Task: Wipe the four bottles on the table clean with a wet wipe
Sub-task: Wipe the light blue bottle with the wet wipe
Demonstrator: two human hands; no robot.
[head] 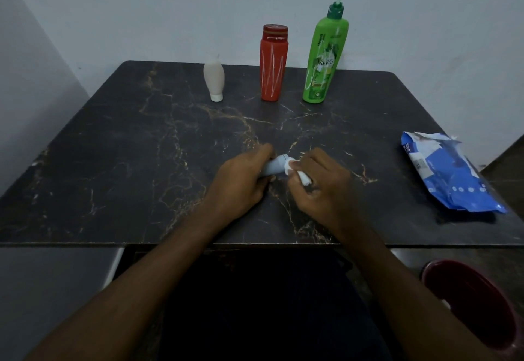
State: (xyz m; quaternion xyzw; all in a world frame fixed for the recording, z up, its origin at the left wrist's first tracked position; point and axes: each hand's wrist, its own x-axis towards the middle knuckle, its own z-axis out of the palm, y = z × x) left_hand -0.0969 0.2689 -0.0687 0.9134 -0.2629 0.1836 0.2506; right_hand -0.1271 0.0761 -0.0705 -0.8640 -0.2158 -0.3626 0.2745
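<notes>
near the middle of the dark marbled tabletop point(113, 148), both hands meet over a small pale blue bottle point(273, 166). the left hand point(241, 182) has its fingers point(263, 152) curled closed around the bottle's left part, so only the right end of the bottle shows, lying roughly sideways and tilted a little upward to the right. the right hand point(320, 182) is closed as well, its fingers point(300, 166) pinching a crumpled white wet wipe point(300, 175) that presses against the exposed end of the bottle. whether the bottle touches the tabletop or is lifted just off it cannot be told.

along the far edge three more bottles stand in a row, apart from each other. farthest left is a small cream bottle point(214, 78) standing on its white cap. in the middle is a red bottle point(273, 63) with a ribbed red lid, upright. to its right stands a tall green pump bottle point(324, 57), leaning slightly in this wide view, its dark green pump head pointing right.

at the right edge of the tabletop, well apart from the hands, lies a blue and white wipe packet point(450, 173), crumpled, its torn flap at the far end. below the tabletop's near right corner is a dark red bucket point(467, 298), partly cut off by the frame. both bare forearms reach in from the near edge.
</notes>
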